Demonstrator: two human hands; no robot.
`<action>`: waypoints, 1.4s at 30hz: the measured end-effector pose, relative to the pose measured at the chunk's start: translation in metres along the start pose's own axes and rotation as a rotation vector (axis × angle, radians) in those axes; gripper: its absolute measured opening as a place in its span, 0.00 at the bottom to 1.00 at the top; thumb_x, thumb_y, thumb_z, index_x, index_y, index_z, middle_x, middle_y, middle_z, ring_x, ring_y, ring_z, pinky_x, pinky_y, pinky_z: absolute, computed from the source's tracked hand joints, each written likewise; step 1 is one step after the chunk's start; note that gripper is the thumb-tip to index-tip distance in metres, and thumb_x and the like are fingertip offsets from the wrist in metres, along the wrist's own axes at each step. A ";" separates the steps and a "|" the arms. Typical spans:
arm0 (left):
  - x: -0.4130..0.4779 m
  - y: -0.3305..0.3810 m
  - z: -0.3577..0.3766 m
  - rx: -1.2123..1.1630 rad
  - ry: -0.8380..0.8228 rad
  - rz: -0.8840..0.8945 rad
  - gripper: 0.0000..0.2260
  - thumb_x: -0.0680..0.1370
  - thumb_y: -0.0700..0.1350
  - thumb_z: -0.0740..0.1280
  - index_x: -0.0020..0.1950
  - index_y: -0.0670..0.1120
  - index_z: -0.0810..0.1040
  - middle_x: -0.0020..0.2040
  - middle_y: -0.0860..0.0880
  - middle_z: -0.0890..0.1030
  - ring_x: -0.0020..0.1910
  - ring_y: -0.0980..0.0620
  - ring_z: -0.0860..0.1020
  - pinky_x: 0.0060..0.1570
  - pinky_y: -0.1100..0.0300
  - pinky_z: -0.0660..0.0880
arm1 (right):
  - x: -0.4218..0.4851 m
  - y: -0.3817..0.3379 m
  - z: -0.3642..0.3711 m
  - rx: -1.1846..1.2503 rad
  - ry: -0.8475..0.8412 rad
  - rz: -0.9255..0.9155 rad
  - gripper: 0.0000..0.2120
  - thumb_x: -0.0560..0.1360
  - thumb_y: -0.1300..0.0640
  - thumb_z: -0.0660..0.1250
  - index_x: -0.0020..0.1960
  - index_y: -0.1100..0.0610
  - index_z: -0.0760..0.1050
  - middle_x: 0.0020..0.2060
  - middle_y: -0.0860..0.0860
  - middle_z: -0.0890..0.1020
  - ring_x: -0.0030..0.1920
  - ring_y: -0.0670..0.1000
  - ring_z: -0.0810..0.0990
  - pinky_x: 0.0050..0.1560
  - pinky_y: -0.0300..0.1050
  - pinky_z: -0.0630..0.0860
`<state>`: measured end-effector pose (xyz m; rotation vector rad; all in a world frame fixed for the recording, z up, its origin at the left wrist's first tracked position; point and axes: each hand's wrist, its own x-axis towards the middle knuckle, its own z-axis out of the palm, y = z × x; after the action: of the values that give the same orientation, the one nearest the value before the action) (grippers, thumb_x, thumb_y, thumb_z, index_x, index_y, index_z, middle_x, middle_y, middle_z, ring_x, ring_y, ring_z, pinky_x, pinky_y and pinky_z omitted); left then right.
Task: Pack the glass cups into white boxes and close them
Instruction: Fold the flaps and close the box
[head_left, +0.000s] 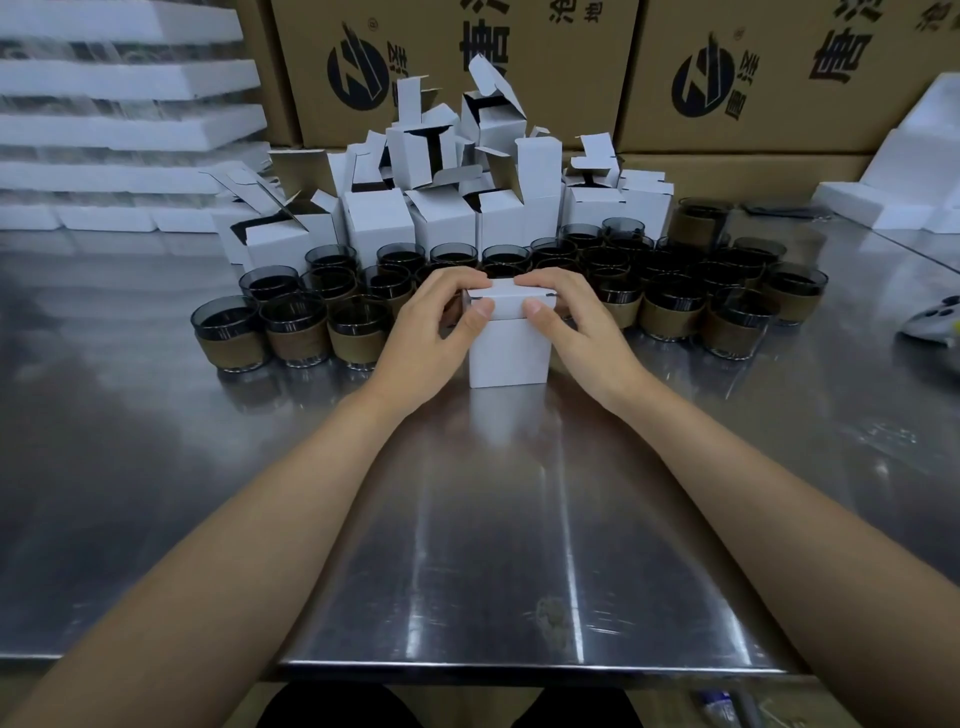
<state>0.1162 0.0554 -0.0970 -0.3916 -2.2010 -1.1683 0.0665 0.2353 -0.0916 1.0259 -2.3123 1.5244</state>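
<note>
My left hand (431, 332) and right hand (571, 322) both clamp the top of one white box (509, 353). My fingers curl over its lid and my thumbs press the front flap, which lies folded down. The box stands upright between my palms on the steel table (493, 519), its faces plain white.

Just past my fingertips, and spreading out to both sides, stand dark glass cups (296, 327) in brown sleeves. Three make the nearest row left of my left hand. The rest overlap, well over twenty, and I cannot count them exactly.

Beyond them is a heap of open white boxes (441, 218) with their flaps up, too tangled to count. Farther back are two brown cartons (571, 78), each printed with a round black logo, an ® mark and large black Chinese characters cut off by the frame. Stacked foam slabs (124, 124) lie far to the left.
</note>
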 end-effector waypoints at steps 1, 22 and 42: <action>0.000 0.000 -0.001 -0.003 -0.014 0.003 0.13 0.80 0.47 0.62 0.60 0.41 0.76 0.59 0.46 0.76 0.59 0.51 0.75 0.58 0.50 0.74 | -0.001 0.001 -0.001 -0.007 -0.006 -0.010 0.11 0.81 0.57 0.61 0.63 0.54 0.74 0.62 0.51 0.71 0.60 0.40 0.70 0.57 0.25 0.64; -0.001 0.016 0.016 -0.344 -0.054 -0.426 0.06 0.79 0.45 0.63 0.54 0.55 0.73 0.69 0.51 0.64 0.66 0.59 0.65 0.65 0.64 0.63 | 0.002 -0.009 0.001 0.301 -0.021 0.235 0.08 0.80 0.63 0.59 0.49 0.51 0.73 0.62 0.50 0.70 0.50 0.39 0.75 0.58 0.44 0.72; 0.013 0.005 0.028 -0.426 0.211 -0.316 0.23 0.77 0.62 0.56 0.71 0.56 0.65 0.64 0.57 0.75 0.62 0.60 0.74 0.62 0.58 0.73 | 0.010 -0.013 -0.014 -0.637 0.065 -0.344 0.38 0.63 0.53 0.74 0.70 0.55 0.63 0.65 0.51 0.62 0.63 0.52 0.66 0.35 0.46 0.75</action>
<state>0.0980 0.0808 -0.0979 -0.0818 -1.8673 -1.7721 0.0643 0.2400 -0.0702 1.0812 -2.1887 0.6161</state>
